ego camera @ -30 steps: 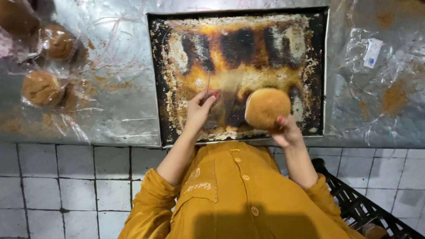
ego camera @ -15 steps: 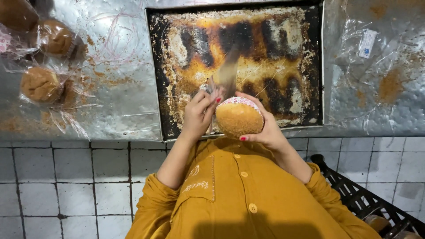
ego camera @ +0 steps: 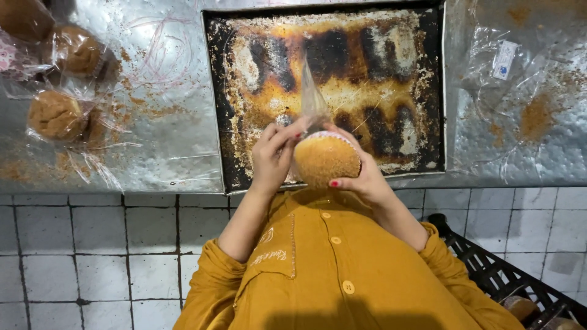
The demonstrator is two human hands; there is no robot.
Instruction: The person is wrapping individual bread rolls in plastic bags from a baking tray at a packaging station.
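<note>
Over the baking tray's (ego camera: 232,110) near edge, both hands (ego camera: 275,156) (ego camera: 361,177) grip a bagged bun (ego camera: 324,160).

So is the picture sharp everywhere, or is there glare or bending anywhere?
Head view: the round cake and both hands, left hand and right hand, look sharp; the metal counter throws soft glare; the clear plastic bag is faint against the blackened tray; the tile lines bow slightly from the wide lens.

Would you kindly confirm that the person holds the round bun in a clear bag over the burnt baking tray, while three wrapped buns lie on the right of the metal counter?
Not quite: the head view shows the wrapped buns on the left of the metal counter. The rest holds.
</note>
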